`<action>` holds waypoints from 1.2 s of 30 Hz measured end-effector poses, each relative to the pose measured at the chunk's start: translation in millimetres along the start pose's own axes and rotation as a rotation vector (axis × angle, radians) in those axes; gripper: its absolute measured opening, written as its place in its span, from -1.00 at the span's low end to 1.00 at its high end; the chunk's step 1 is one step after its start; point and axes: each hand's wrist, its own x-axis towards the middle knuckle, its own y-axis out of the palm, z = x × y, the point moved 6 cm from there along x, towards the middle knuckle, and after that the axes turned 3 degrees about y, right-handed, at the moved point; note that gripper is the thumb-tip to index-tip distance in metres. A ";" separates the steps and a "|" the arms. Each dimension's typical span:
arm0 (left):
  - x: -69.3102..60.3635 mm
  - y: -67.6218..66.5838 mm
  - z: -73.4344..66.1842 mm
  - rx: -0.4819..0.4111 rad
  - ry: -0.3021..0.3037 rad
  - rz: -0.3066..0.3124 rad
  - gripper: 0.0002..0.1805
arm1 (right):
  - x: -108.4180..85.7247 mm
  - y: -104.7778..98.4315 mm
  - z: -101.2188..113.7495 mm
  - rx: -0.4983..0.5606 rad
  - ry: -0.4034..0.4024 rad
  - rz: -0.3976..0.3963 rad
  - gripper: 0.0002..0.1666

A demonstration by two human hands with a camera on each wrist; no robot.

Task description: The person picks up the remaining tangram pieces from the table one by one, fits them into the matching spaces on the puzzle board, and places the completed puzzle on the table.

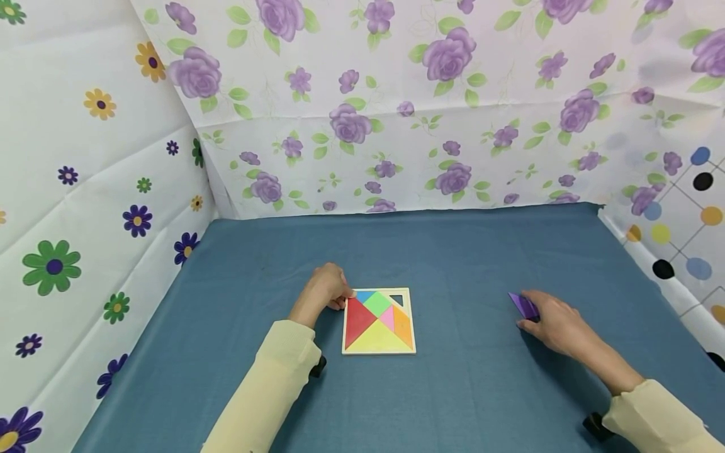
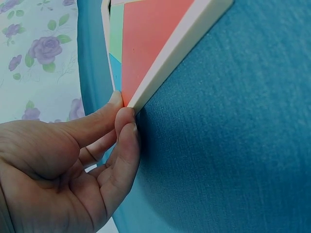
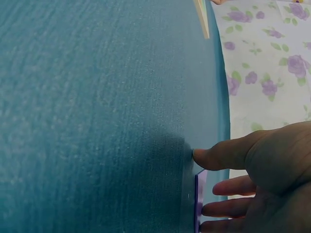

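A square tangram board (image 1: pixel 379 353) with a pale wooden frame lies on the blue cloth, in front of the person. Red, yellow, orange, pink, green and blue pieces fill it, and a dark triangular gap (image 1: pixel 399 300) shows at its upper right. My left hand (image 1: pixel 328 286) pinches the board's upper left corner between thumb and fingers, seen closely in the left wrist view. Off to the right, my right hand (image 1: pixel 557 321) holds a purple triangle piece (image 1: pixel 523 306) at its fingertips. In the right wrist view, only part of the purple triangle piece (image 3: pixel 199 201) shows.
Blue cloth (image 1: pixel 453 390) covers the table. Behind it hangs a white sheet with purple roses (image 1: pixel 351 124). More patterned sheets stand along the left (image 1: pixel 53 264) and right sides (image 1: pixel 699 269).
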 end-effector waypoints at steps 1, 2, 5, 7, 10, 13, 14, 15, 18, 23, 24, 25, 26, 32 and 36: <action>-0.1 -0.1 -0.1 0.000 0.001 0.000 -0.83 | 0.0 -0.1 0.2 0.001 0.000 -0.004 -0.26; 0.0 -0.2 0.0 0.002 0.000 -0.001 -0.83 | 0.2 0.0 0.1 0.000 0.001 -0.011 -0.28; 1.3 0.1 0.8 0.004 0.000 -0.001 -0.82 | 0.1 -0.6 1.2 -0.012 -0.008 -0.044 -0.32; 2.4 0.4 1.5 0.007 0.001 0.000 -0.82 | -0.1 -1.3 2.2 -0.021 -0.020 -0.069 -0.35; 3.4 0.4 1.9 0.007 0.001 0.002 -0.83 | -0.2 -1.7 3.3 -0.033 -0.035 -0.094 -0.39; 4.3 0.7 2.3 0.009 -0.002 0.004 -0.83 | 0.1 -1.6 3.2 -0.041 -0.035 -0.098 -0.41; 4.6 0.9 2.3 0.009 -0.003 0.004 -0.83 | 0.2 -1.7 3.3 -0.042 -0.036 -0.099 -0.42; 4.6 0.9 2.4 0.009 -0.004 0.004 -0.83 | 0.4 -1.8 3.4 -0.045 -0.036 -0.098 -0.43; 4.3 0.7 2.0 0.010 -0.006 0.003 -0.83 | 0.8 -2.6 4.1 -0.055 -0.043 -0.105 -0.46; 4.2 0.7 1.4 0.017 -0.007 0.006 -0.83 | 1.8 -3.9 4.6 -0.063 -0.052 -0.113 -0.51; 4.6 0.9 1.8 0.017 -0.009 0.006 -0.83 | 2.2 -4.0 4.6 -0.063 -0.052 -0.114 -0.52; 5.0 1.1 2.0 0.016 -0.010 0.005 -0.82 | 2.6 -4.1 4.6 -0.064 -0.050 -0.116 -0.52; 5.1 1.2 2.2 0.014 -0.012 0.005 -0.82 | 3.0 -4.1 4.5 -0.065 -0.048 -0.117 -0.53; 4.8 0.8 2.5 0.003 -0.015 -0.001 -0.81 | 6.3 -4.8 4.1 -0.071 -0.033 -0.115 -0.54; 4.0 0.8 2.1 0.002 -0.010 0.001 -0.81 | 8.4 -5.4 3.5 -0.073 -0.022 -0.106 -0.56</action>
